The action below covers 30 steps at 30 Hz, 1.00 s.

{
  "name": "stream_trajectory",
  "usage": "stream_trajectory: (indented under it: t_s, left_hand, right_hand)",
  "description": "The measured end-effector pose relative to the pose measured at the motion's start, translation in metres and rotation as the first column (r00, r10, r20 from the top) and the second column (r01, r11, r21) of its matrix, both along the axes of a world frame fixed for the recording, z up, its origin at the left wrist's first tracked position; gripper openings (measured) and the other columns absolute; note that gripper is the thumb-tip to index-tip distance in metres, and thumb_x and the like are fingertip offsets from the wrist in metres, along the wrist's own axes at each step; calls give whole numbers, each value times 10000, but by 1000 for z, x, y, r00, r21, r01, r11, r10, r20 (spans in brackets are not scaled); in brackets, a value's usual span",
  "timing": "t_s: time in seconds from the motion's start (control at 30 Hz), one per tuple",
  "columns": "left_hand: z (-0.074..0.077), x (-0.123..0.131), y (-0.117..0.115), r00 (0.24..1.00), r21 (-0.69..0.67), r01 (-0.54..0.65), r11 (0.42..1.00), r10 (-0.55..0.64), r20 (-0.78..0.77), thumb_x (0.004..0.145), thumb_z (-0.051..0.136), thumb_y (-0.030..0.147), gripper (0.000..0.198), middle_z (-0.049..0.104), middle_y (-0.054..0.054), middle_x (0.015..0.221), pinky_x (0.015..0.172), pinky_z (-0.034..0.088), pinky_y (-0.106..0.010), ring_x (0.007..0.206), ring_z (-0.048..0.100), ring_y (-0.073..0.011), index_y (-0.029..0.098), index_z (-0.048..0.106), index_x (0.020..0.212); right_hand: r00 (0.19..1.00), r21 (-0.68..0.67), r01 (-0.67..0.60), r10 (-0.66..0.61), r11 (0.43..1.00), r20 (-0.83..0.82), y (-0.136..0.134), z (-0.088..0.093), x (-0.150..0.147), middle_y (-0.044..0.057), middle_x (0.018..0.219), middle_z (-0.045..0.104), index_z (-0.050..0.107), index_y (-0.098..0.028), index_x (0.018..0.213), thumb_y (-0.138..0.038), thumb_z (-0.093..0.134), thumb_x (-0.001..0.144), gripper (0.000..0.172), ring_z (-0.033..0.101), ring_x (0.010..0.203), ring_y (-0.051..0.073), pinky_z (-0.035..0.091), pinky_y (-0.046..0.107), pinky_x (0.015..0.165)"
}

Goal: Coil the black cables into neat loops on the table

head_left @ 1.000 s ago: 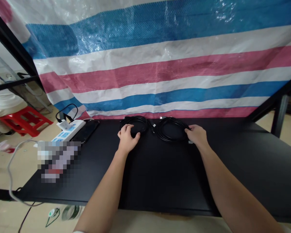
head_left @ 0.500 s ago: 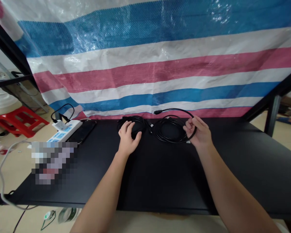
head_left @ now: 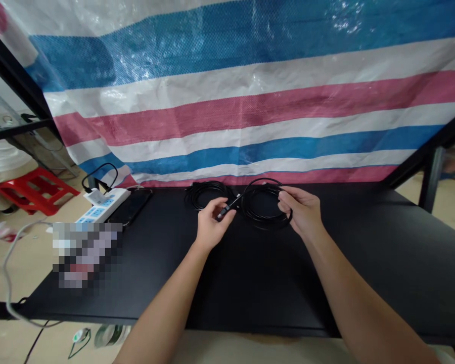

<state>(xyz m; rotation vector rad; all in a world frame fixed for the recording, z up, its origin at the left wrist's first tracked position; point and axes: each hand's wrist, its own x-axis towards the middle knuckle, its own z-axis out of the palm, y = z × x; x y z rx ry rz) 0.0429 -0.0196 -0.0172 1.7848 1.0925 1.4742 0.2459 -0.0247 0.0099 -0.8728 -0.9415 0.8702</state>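
over the black worktop [head_left: 250, 283], right hand [head_left: 301, 215] clasped a seemingly limp, light cable coil [head_left: 263, 218]; left hand [head_left: 211, 228] pinched its plug [head_left: 223, 213].

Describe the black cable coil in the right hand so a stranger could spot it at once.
Find the black table below the red, white and blue striped tarp. At its far edge lie two black cable coils. It is the right coil, gripped by the right hand and larger than the left coil.
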Motion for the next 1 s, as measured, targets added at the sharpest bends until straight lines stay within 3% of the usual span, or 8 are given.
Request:
stream_trajectory:
  t_s: [0.1, 0.17, 0.27, 0.37, 0.5, 0.67, 0.83, 1.0]
  left_hand:
    - [4, -6, 4, 997, -59, -3, 998, -1, -74, 767, 614, 362, 219, 641, -32, 776, 570, 451, -258, 617, 567, -133, 192, 641, 903]
    - [7, -11, 8, 997, -90, -76, 993, 73, -32, 766, 619, 358, 187, 609, -8, 706, 553, 425, -251, 581, 528, -123, 191, 624, 849]
    - [13, -21, 15, 955, -158, -151, 976, 185, 233, 755, 649, 393, 225, 475, 52, 533, 499, 371, -222, 484, 432, -91, 197, 551, 703]
    - [22, -32, 20, 812, -217, -66, 974, 179, 556, 774, 641, 450, 373, 385, 68, 472, 473, 368, -212, 426, 380, -74, 201, 444, 579]
    - [32, -43, 24, 637, -355, 59, 933, 238, 733, 825, 577, 494, 421, 334, 73, 448, 428, 351, -208, 380, 342, -73, 198, 428, 566]
    - [36, -48, 22, 597, -435, 223, 872, 231, 769, 898, 457, 461, 477, 264, 72, 411, 417, 322, -203, 350, 272, -69, 192, 378, 512]
    - [43, -56, 18, 565, -403, 360, 841, 147, 812, 934, 350, 444, 522, 197, 69, 395, 427, 326, -221, 339, 215, -75, 194, 336, 476]
    - [45, -75, 16, 446, -279, 345, 896, 105, 889, 934, 373, 422, 506, 187, 78, 414, 433, 310, -213, 356, 181, -66, 186, 362, 487]
  right_hand:
    - [999, 3, 5, -6, 1000, 54, 0, 0, 4, 7, 562, 625, 709, -212, 671, -421, 762, 550, 248, 424, 417, 80, 279, 233, 380]
    - [991, -7, 94, -93, 996, 102, 1, -1, 13, 16, 584, 641, 711, -210, 668, -435, 714, 575, 244, 437, 436, 91, 291, 238, 387]
    - [899, -40, 349, -322, 936, 298, 7, -7, 38, -1, 563, 633, 707, -211, 668, -360, 666, 602, 168, 473, 457, 112, 375, 266, 452]
    - [727, -92, 547, -417, 832, 545, 13, -17, 65, 14, 611, 663, 702, -214, 667, -255, 621, 605, 110, 599, 604, 185, 471, 333, 626]
    - [617, -156, 531, -254, 833, 745, 21, -35, 80, 30, 626, 671, 692, -238, 648, -270, 637, 603, 78, 631, 674, 234, 487, 374, 681]
    - [476, -101, 464, -152, 880, 866, 29, -55, 73, 34, 565, 607, 647, -256, 562, -279, 639, 613, 56, 607, 617, 229, 456, 346, 598]
    - [396, -140, 526, -96, 839, 913, 31, -57, 68, 53, 595, 599, 643, -244, 600, -246, 599, 638, 58, 600, 616, 235, 435, 345, 576]
    - [352, -123, 577, -110, 807, 930, 27, -53, 62, 95, 760, 622, 639, -235, 632, -252, 591, 644, 52, 604, 649, 239, 432, 356, 570]
